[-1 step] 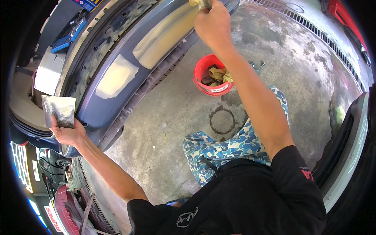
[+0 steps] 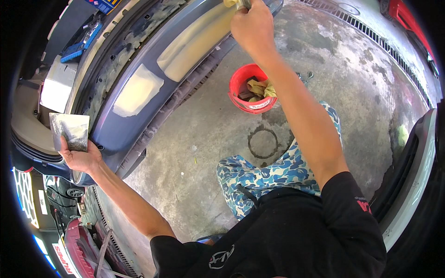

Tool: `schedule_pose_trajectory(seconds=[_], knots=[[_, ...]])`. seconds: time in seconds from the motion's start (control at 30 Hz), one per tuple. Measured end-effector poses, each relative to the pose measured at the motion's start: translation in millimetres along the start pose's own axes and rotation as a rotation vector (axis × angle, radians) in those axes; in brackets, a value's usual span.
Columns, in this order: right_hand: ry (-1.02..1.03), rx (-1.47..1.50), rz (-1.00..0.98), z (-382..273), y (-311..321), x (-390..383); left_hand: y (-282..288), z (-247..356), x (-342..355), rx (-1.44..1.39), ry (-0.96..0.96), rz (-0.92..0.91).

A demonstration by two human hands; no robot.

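Head view looks down on a grey car bumper (image 2: 139, 106) running diagonally from lower left to upper right over stained concrete floor (image 2: 204, 139), with pale filler patches (image 2: 136, 90) along it. Beside it, a red bucket (image 2: 238, 99) holds crumpled yellowish rags (image 2: 259, 88). Left hand (image 2: 79, 155) pinches a smeared flat mixing board (image 2: 69, 130) upright. Right hand (image 2: 252, 28) is closed around a spreader (image 2: 238, 3) at the bumper's upper end.

Matt bumper (image 2: 139, 116), rough concrete floor (image 2: 343, 69)
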State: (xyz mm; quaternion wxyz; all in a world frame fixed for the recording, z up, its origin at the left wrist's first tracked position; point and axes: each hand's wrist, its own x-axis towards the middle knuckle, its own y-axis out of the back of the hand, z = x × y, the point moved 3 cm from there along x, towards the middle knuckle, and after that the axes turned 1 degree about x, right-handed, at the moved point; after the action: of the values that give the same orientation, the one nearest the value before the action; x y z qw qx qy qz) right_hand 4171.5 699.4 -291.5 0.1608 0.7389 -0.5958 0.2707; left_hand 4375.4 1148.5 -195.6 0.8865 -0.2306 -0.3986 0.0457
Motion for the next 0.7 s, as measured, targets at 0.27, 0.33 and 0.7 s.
schedule_pose_trajectory(seconds=[0.27,0.33,0.7], knots=[[-0.190,0.080,-0.229,-40,5,-13,0,7,-3,0.050,-0.029,0.034],[-0.036,-0.085,-0.051,-31,-6,-30,-11,2,-12,0.076,-0.040,0.061],[-0.006,-0.050,0.020,-6,4,-10,1,-6,-3,0.048,0.011,0.016]])
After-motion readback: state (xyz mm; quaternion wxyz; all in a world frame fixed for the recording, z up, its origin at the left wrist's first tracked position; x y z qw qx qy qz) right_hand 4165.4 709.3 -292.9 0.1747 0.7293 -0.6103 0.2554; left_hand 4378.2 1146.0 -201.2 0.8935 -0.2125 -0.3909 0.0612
